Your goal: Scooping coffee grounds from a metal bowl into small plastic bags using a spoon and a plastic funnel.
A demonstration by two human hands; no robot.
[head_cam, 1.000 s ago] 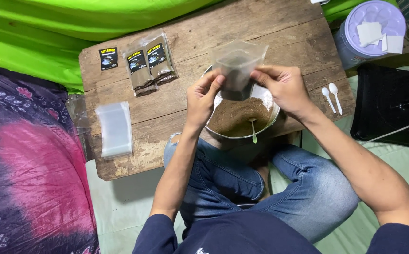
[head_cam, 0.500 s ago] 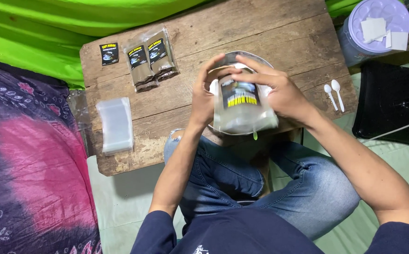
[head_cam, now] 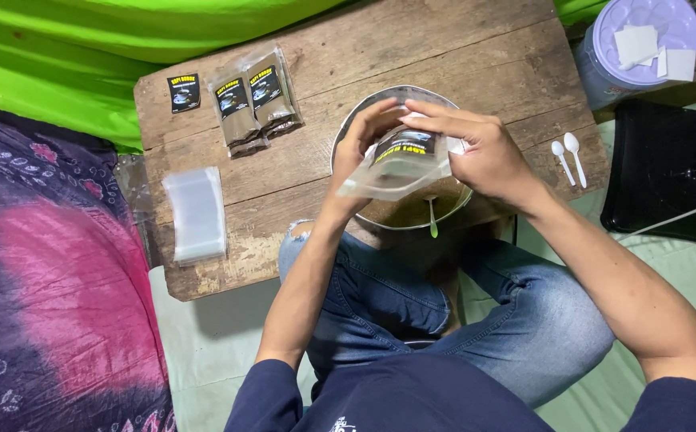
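While our left hand (head_cam: 364,140) and right hand (head_cam: 476,148) pinch one clear pouch (head_cam: 396,164) over the powder bowl (head_cam: 380,104), we count two filled packets (head_cam: 252,100), two white spoons (head_cam: 568,156).

- clear plastic pouch (head_cam: 400,164) with dark label, held in both hands over the bowl
- two filled clear pouches (head_cam: 253,100), brown powder, dark labels, side by side, table's far left
- loose dark rectangular label (head_cam: 183,92) just left of them
- stack of empty clear pouches (head_cam: 196,214) at table's left edge
- white paper slips (head_cam: 652,48) on purple lid, top right
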